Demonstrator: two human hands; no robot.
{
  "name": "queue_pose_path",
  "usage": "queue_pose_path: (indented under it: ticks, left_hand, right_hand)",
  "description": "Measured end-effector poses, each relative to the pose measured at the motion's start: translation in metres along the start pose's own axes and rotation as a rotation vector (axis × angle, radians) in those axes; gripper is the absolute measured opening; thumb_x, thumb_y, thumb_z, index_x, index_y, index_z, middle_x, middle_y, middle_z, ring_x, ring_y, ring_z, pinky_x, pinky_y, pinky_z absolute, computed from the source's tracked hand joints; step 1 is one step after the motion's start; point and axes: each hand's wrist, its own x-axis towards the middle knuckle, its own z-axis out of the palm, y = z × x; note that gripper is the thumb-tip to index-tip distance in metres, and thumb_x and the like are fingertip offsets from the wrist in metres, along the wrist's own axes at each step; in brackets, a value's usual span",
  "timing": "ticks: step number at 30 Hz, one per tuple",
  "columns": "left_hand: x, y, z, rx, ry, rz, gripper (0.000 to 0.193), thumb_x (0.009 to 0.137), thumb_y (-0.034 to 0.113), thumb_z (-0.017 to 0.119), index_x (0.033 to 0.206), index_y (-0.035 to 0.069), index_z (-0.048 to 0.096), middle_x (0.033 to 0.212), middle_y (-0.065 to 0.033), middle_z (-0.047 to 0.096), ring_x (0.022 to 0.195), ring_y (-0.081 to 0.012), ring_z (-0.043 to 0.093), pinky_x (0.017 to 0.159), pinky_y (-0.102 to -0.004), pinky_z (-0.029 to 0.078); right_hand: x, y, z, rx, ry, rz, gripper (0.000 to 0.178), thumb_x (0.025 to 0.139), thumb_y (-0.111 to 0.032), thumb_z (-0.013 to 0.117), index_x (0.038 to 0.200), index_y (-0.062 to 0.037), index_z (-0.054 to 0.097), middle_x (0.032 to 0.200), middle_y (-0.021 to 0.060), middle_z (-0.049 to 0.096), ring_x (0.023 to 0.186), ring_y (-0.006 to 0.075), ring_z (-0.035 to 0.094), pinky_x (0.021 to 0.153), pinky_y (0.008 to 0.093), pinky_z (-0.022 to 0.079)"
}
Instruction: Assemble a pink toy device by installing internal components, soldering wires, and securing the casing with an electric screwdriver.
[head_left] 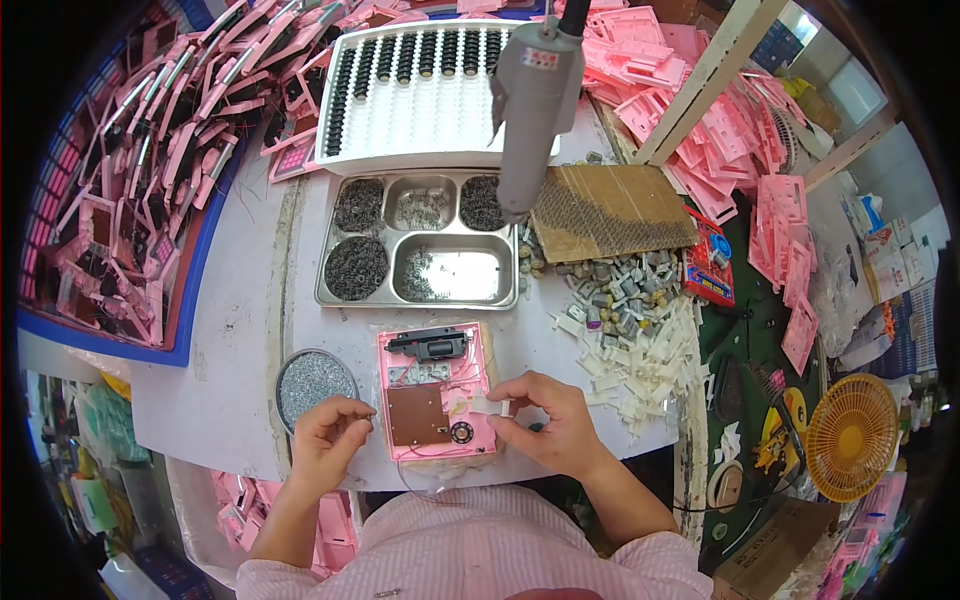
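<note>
Pink: one casing between two hands

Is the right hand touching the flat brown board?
Apart. The head view shows some pink case between the right hand and brown board.

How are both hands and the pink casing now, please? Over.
Left hand beside pink casing, grasp unclear. Right hand pinching white part at casing's right side. Casing open, brown panel showing. Grey power driver hangs beyond, not covering it.
</note>
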Motion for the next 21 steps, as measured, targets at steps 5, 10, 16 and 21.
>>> queue_pose_path:
  ticks: [5, 10, 16, 21]
  left_hand:
    - [0.004, 0.005, 0.013, 0.029, -0.044, 0.079, 0.013, 0.096, -0.001, 0.063, 0.108, -0.001, 0.068, 0.094, -0.0046, 0.064, 0.076, -0.0067, 0.058, 0.066, -0.0217, 0.046]
    - [0.008, 0.021, 0.043, -0.082, -0.094, -0.023, 0.015, 0.098, 0.000, 0.059, 0.110, -0.003, 0.068, 0.098, -0.0066, 0.066, 0.077, -0.0065, 0.058, 0.067, -0.0231, 0.047]
    - [0.007, 0.024, 0.054, -0.094, -0.177, -0.117, 0.019, 0.101, 0.006, 0.059, 0.115, -0.003, 0.068, 0.093, -0.0029, 0.067, 0.077, -0.0049, 0.057, 0.066, -0.0211, 0.046]
    - [0.001, 0.014, 0.049, -0.220, -0.231, -0.194, 0.020, 0.101, 0.010, 0.061, 0.116, -0.002, 0.068, 0.089, -0.0012, 0.067, 0.075, -0.0035, 0.056, 0.062, -0.0209, 0.045]
  right_hand:
    - [0.000, -0.003, -0.002, 0.011, -0.050, 0.020, 0.028, 0.083, -0.008, 0.079, 0.109, -0.0014, 0.070, 0.094, 0.0085, 0.071, 0.076, 0.0158, 0.066, 0.070, 0.0283, 0.054]
    - [0.002, -0.006, 0.008, 0.017, -0.094, -0.124, 0.028, 0.085, -0.012, 0.077, 0.110, -0.0031, 0.070, 0.094, 0.0100, 0.070, 0.075, 0.0204, 0.067, 0.070, 0.0308, 0.053]
    - [-0.001, -0.006, 0.012, -0.139, -0.114, -0.177, 0.030, 0.081, -0.010, 0.078, 0.109, -0.0044, 0.070, 0.098, 0.0110, 0.073, 0.074, 0.0240, 0.067, 0.067, 0.0323, 0.054]
    - [-0.002, -0.009, 0.023, -0.260, -0.184, -0.273, 0.030, 0.079, -0.005, 0.078, 0.108, -0.0061, 0.069, 0.104, 0.0105, 0.074, 0.082, 0.0245, 0.071, 0.071, 0.0333, 0.056]
